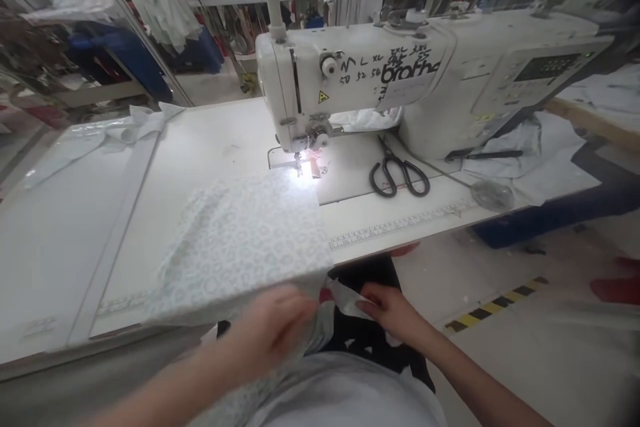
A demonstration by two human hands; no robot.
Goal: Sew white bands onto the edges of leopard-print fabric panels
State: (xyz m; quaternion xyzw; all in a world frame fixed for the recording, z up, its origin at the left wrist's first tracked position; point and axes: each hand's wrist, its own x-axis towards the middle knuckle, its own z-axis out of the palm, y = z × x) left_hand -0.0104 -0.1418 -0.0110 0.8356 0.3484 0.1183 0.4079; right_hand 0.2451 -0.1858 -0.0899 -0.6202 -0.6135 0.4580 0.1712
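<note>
A pale fabric piece with a leopard-spot print (pixel 250 233) lies over the table's front edge, its far corner under the lit needle of the white sewing machine (pixel 350 80). My right hand (pixel 387 307) pinches the end of a light strip of fabric (pixel 350 297) below the table edge, above my lap. Close to the hanging part of the printed fabric is my left hand (pixel 283 320), curled and smeared by motion, so its fingers and any hold cannot be made out. A small dark red patch (pixel 326 295) shows between the two hands.
Black thread scissors (pixel 397 177) lie on the table right of the needle. A measuring tape (pixel 400 227) runs along the front edge. Crumpled white fabric (pixel 535 153) is at the right, more cloth (pixel 135 127) at the left. Other workstations stand behind.
</note>
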